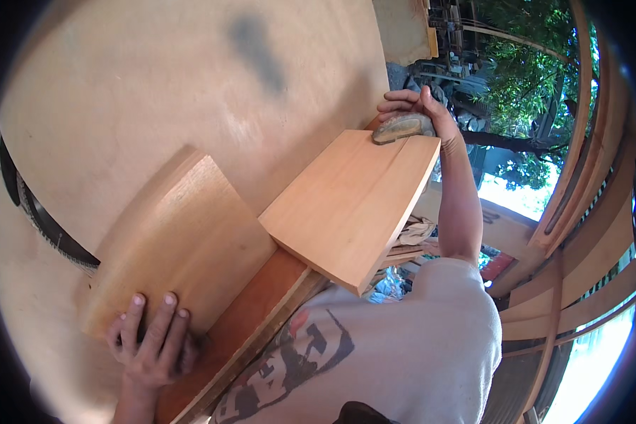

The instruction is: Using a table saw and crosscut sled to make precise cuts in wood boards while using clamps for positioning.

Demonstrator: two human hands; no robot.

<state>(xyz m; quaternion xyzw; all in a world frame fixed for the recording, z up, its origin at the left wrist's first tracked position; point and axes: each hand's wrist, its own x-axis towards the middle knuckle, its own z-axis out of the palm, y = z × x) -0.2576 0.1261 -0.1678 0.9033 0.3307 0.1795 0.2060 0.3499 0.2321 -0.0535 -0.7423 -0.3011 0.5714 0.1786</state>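
Note:
My right hand (431, 116) is closed around a worn grey-brown pad (404, 128), rounded in outline, its kind not clear. The pad lies on the far end of a smooth, light wooden board (353, 201). My left hand (155, 339) rests with fingers spread on the face of a second wooden piece (180, 247), which has a curved edge. The two pieces meet near a corner. A reddish-brown plank (258, 300) runs beneath them, along my body.
A large pale plywood sheet (141, 85) spreads behind the boards. Dark toothed or bristled edging (46, 219) shows at far left. Cloth scraps (417, 232) lie below the board, right of it. Curved wooden strips (572, 177) and green foliage (523, 71) are at the right.

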